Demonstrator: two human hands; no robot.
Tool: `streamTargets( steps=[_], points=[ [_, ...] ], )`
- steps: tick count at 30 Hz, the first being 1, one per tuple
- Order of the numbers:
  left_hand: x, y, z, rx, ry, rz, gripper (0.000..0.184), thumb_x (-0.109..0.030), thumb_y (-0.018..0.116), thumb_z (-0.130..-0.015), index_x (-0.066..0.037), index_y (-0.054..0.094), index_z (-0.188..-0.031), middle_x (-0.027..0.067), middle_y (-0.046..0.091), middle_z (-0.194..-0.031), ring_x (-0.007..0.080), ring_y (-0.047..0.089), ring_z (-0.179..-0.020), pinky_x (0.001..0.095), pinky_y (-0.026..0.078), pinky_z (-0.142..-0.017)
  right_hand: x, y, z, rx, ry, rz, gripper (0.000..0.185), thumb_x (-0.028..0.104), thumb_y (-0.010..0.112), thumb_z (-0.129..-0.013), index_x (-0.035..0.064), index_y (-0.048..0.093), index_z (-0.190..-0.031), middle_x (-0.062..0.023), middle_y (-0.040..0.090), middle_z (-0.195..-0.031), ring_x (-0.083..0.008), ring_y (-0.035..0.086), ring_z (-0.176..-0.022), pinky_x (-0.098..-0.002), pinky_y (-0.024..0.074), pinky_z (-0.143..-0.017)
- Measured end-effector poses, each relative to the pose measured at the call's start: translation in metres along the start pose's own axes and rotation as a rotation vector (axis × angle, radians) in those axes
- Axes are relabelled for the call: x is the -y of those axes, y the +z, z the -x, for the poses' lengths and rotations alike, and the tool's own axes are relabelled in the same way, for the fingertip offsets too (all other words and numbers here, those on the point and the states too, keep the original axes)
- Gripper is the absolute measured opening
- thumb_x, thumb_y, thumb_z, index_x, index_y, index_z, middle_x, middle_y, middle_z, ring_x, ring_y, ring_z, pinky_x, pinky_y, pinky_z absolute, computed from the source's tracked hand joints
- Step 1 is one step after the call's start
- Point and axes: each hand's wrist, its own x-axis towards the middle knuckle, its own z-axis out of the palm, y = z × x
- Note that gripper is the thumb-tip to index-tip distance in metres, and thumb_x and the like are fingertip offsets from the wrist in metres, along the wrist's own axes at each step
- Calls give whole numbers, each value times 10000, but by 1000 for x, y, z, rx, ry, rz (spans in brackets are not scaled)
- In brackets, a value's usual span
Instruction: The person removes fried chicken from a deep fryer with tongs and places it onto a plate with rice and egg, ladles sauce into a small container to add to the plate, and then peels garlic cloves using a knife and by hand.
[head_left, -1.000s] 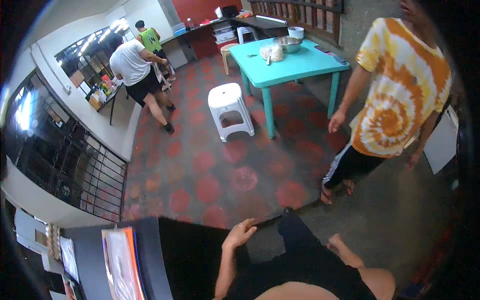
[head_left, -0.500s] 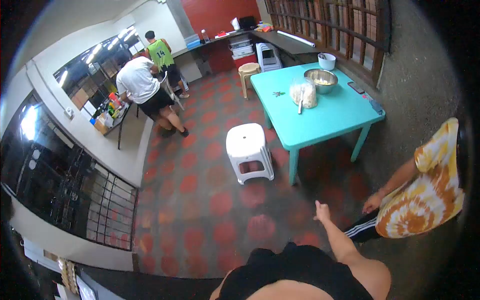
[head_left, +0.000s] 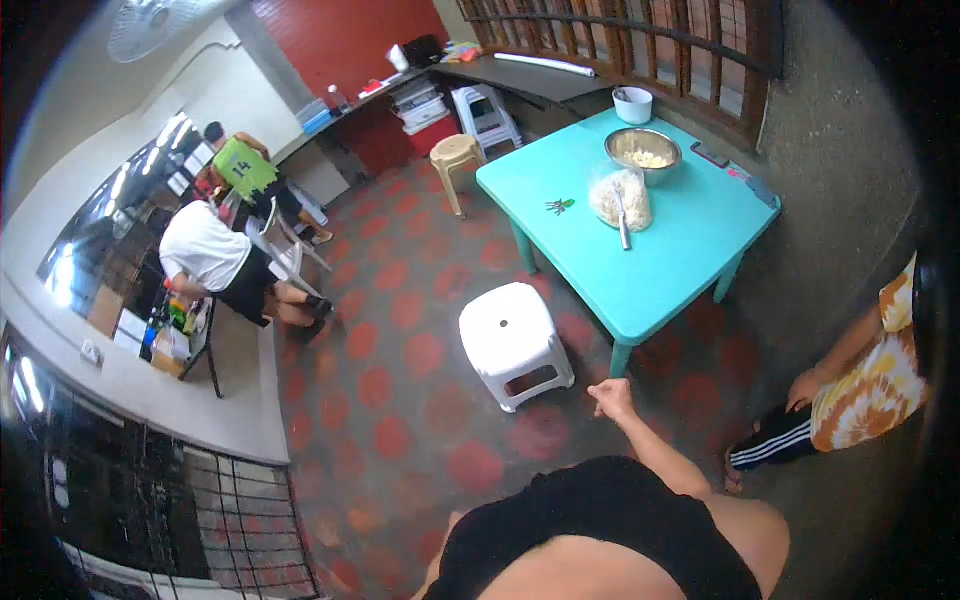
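Note:
My right hand (head_left: 612, 397) is out in front of my body, its fingers curled in and nothing visible in them. It is nearest to the white plastic stool (head_left: 512, 335) and the front corner of the turquoise table (head_left: 560, 250). Of my left arm only a sliver shows beside my black shirt, and the hand is hidden. A clear bag of pale food (head_left: 605, 205) lies on the table with a knife-like utensil (head_left: 624, 225) across it. Behind the bag stands a metal bowl (head_left: 668, 172) with pale pieces inside.
A person in a tie-dye shirt (head_left: 870, 395) stands at the right. At the left, one person in white (head_left: 205, 250) bends by a side table; another in green (head_left: 245, 168) stands behind. A beige stool (head_left: 456, 152) and a white chair (head_left: 285, 255) are farther back.
The white stool and turquoise table appear nearer. My right hand has come forward with fingers curled, while my left hand has dropped out of sight. The tie-dye-shirted person is now farther toward the right edge.

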Motion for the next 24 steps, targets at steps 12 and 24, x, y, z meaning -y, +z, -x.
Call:
streamTargets(
  steps=[12,24],
  points=[
    [-221,-137,-245,26,164,336,255,-112,549,-838,67,600,-1012,120,636,-775,164,608,-684,300,489,-575,9,-1,-168,-397,-4,-190,160,94,582,-862,-51,647,-885,-113,617,-640,-172,610,-505,-276,494,-482],
    [-493,-145,-297,-551,517,-25,189,-155,542,-813,19,597,-765,246,608,-773,392,619,-744,440,464,-668,-8,-94,-349,-563,-357,429,88,30,581,-760,25,641,-824,-156,586,-903,-325,539,-943,-392,433,-845]
  ],
)
